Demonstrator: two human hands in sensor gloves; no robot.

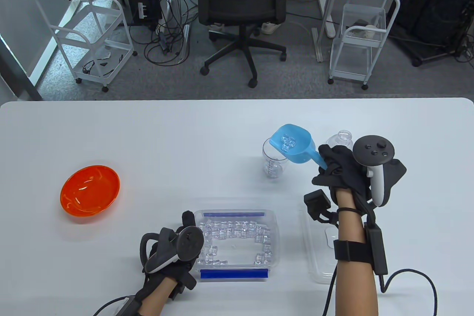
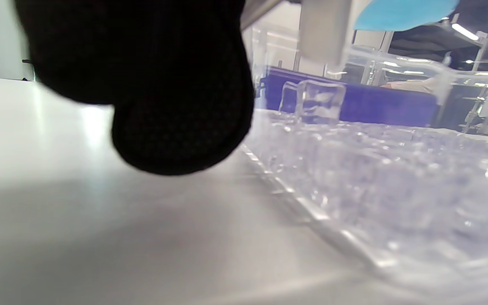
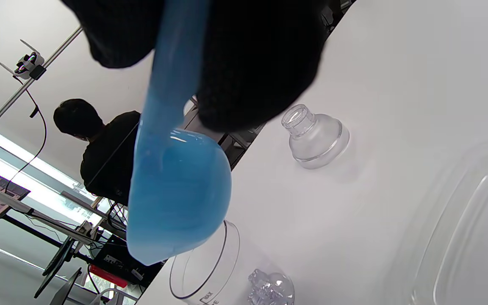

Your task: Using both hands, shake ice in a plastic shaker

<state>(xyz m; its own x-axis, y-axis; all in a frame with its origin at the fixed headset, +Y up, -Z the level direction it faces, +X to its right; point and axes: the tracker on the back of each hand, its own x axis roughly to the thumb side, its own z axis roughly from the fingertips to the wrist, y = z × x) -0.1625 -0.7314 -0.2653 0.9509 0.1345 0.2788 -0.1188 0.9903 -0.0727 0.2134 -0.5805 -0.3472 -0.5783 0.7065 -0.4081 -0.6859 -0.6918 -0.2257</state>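
My right hand [image 1: 339, 171] grips the handle of a blue scoop [image 1: 293, 143] with ice cubes in it, held over the open mouth of the clear plastic shaker cup [image 1: 273, 166]. The shaker stands upright with some ice at its bottom [image 3: 269, 288]. The scoop [image 3: 176, 190] hangs just above the cup rim [image 3: 203, 267] in the right wrist view. The shaker's clear domed lid [image 1: 340, 140] stands on the table behind my right hand, also in the right wrist view [image 3: 316, 137]. My left hand [image 1: 181, 245] rests at the left wall of the ice container [image 1: 272, 236], which holds several cubes [image 2: 314, 101].
An orange bowl [image 1: 90, 190] sits at the left. The container's clear lid [image 1: 320, 256] lies under my right forearm. The white table [image 1: 148, 138] has bare room at the back and left.
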